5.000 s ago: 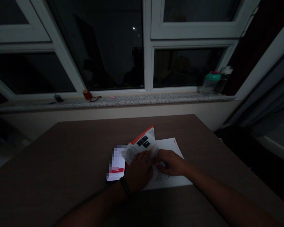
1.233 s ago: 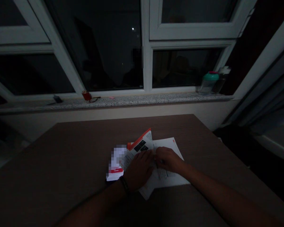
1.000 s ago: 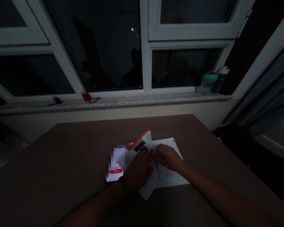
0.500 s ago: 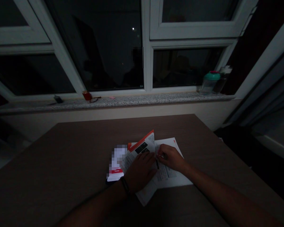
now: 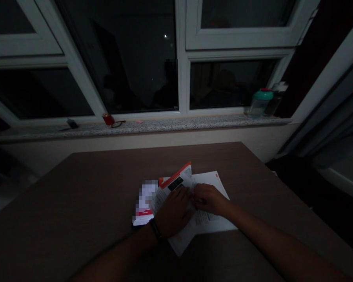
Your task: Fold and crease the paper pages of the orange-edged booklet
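A printed booklet (image 5: 214, 225) lies on the table, with one page (image 5: 164, 192) folded over diagonally to the left. This folded page has an orange edge and dark pictures. My left hand (image 5: 176, 207) rests flat on it with the fingers stretched out. At the fold, the closed fingers of my right hand (image 5: 210, 199) pinch the page; their tips are partly hidden. A lit phone (image 5: 145, 203) lies just left of the booklet, partly under the folded page. A dark band (image 5: 155, 230) circles my left wrist.
The brown table (image 5: 76, 196) reaches to the wall below a granite sill (image 5: 164, 124). On the sill are a small red object (image 5: 108, 119), a dark object (image 5: 72, 123) and a clear bottle with a teal lid (image 5: 260, 103). A curtain (image 5: 335, 105) hangs at right.
My right hand has slid slightly down and to the left along the fold. My left hand, the booklet and the phone stay where they were.
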Motion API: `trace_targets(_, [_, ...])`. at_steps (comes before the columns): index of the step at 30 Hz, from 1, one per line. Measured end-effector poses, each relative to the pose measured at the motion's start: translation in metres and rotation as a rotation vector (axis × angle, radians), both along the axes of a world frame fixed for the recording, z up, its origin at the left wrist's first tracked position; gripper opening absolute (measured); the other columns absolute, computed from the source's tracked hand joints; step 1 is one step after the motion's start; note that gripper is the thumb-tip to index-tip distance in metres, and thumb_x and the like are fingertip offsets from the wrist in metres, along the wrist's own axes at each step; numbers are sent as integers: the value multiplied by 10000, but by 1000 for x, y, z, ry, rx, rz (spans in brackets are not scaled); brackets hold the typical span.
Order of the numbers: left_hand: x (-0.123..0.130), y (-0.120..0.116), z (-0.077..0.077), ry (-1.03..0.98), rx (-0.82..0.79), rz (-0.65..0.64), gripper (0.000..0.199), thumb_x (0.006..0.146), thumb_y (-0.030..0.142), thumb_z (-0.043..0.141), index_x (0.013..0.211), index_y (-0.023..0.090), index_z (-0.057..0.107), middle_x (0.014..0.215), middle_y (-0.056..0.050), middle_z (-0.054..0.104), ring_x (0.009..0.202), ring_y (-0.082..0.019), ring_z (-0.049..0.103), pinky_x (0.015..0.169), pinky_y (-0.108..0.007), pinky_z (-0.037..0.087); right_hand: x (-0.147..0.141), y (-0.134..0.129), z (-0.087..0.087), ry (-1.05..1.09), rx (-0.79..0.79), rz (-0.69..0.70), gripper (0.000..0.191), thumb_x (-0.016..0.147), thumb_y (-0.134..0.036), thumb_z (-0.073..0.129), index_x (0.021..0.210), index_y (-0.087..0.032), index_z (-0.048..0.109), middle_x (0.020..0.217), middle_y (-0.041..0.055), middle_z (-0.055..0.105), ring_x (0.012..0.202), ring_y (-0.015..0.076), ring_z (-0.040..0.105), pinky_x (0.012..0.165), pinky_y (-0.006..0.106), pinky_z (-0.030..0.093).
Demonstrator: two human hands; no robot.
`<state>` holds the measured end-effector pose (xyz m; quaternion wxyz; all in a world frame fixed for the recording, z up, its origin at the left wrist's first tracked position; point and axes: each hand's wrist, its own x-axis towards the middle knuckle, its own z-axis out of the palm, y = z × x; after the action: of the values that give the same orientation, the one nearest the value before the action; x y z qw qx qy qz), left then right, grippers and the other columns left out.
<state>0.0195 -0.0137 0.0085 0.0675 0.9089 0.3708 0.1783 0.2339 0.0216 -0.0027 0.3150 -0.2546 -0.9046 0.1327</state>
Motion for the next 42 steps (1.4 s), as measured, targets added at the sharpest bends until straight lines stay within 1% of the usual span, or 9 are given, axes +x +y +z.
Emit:
trace_targets(3, [-1, 0, 0, -4, -5, -14, 570, 910, 294, 590, 1421, 209, 353, 1442, -122, 445, 1339, -289, 394, 1114, -511, 348, -2, 3, -1, -13, 25, -143, 143, 831, -84, 566, 759, -204, 535, 773, 26, 581, 752, 176, 541, 698, 272, 426])
trace_targets(6, [-1, 1, 0, -8, 0, -12, 586, 913, 302, 581, 1438, 214, 334, 1456, -123, 431, 1355, -294, 378, 1112, -518, 346, -3, 5, -1, 8, 8, -213, 136, 830, -77, 558, 779, -201, 531, 780, 23, 568, 749, 174, 533, 688, 266, 423])
trace_targets(12, [-2, 1, -2, 10, -12, -6, 568, 907, 296, 584, 1420, 199, 359, 1466, -136, 421, 1362, -301, 375, 1114, -524, 343, 0, 0, 0, 9, -91, -106, 168, 772, -66, 577, 845, -210, 532, 822, 14, 592, 746, 159, 566, 677, 251, 434])
trace_targets(17, [-2, 1, -4, 25, 5, -6, 573, 897, 273, 588, 1416, 175, 365, 1465, -145, 424, 1362, -306, 374, 1121, -522, 338, 0, -2, 0, -11, -61, 42, 143, 776, -113, 602, 825, -226, 530, 835, 14, 627, 785, 173, 587, 749, 287, 448])
trace_targets(19, [-2, 1, -4, 28, 4, -4, 584, 893, 270, 592, 1420, 171, 361, 1467, -143, 421, 1364, -301, 370, 1128, -516, 330, -1, -1, 1, -25, -30, 7, 128, 793, -111, 589, 818, -222, 531, 829, 22, 626, 784, 178, 582, 740, 290, 445])
trace_targets(24, [-1, 1, -4, 31, 2, 3, 589, 908, 291, 575, 1439, 190, 342, 1474, -129, 412, 1373, -294, 355, 1131, -521, 317, -4, 2, 3, -125, 94, -191, 128, 831, -87, 538, 778, -203, 524, 764, 38, 587, 747, 196, 541, 696, 301, 422])
trace_targets(28, [-3, 1, -3, 26, 10, -10, 596, 909, 289, 577, 1445, 200, 332, 1481, -125, 400, 1365, -290, 361, 1123, -511, 324, -2, 3, -1, -64, 15, -267, 138, 800, -71, 575, 826, -198, 527, 806, 24, 576, 760, 180, 542, 687, 273, 416])
trace_targets(35, [-3, 0, 9, 38, -12, -12, 573, 890, 359, 624, 1401, 230, 399, 1428, -114, 457, 1295, -309, 421, 1067, -517, 371, 1, 2, -1, 41, -85, -256, 147, 806, -85, 585, 848, -207, 515, 790, -3, 548, 736, 158, 537, 655, 245, 401])
trace_targets(42, [-1, 2, 6, 39, -9, -2, 455, 895, 286, 630, 1315, 222, 470, 1355, -83, 523, 1246, -282, 461, 1050, -488, 390, 3, -1, 2, 10, -108, -144, 129, 810, -108, 597, 867, -210, 541, 810, 5, 579, 744, 158, 556, 669, 248, 420])
